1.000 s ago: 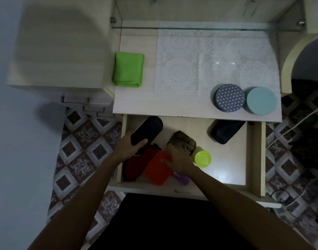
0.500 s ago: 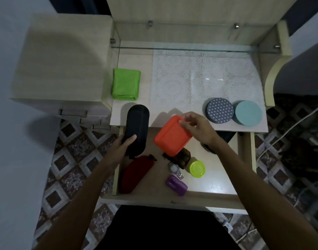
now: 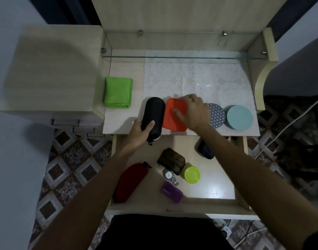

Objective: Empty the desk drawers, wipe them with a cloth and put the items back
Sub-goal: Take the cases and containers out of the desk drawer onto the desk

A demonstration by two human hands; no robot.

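The drawer (image 3: 241, 170) stands pulled out below the desk top (image 3: 122, 127). My left hand (image 3: 139, 131) grips the near end of a black oblong case (image 3: 153, 112) lying on the desk top. Beside it, my right hand (image 3: 192, 110) rests on an orange flat box (image 3: 173, 120), fingers over its right edge. Inside the drawer lie a dark red case (image 3: 130, 182), a brown pouch (image 3: 171, 160), a wristwatch (image 3: 169, 175), a lime-lidded jar (image 3: 192, 175), a purple box (image 3: 172, 192) and a black case (image 3: 205, 150), partly under my right arm. A folded green cloth (image 3: 117, 92) lies at the desk's left.
A patterned round tin (image 3: 217, 114) and a teal round tin (image 3: 239, 117) sit at the desk top's right front. A lace mat (image 3: 194, 80) covers the middle, under a glass shelf (image 3: 172, 57). A side cabinet (image 3: 50, 69) stands left. Cables (image 3: 290, 123) run over the tiled floor at right.
Both hands lifted the black case and the orange box out of the drawer and set them side by side on the desk top. The watch and purple box are uncovered.
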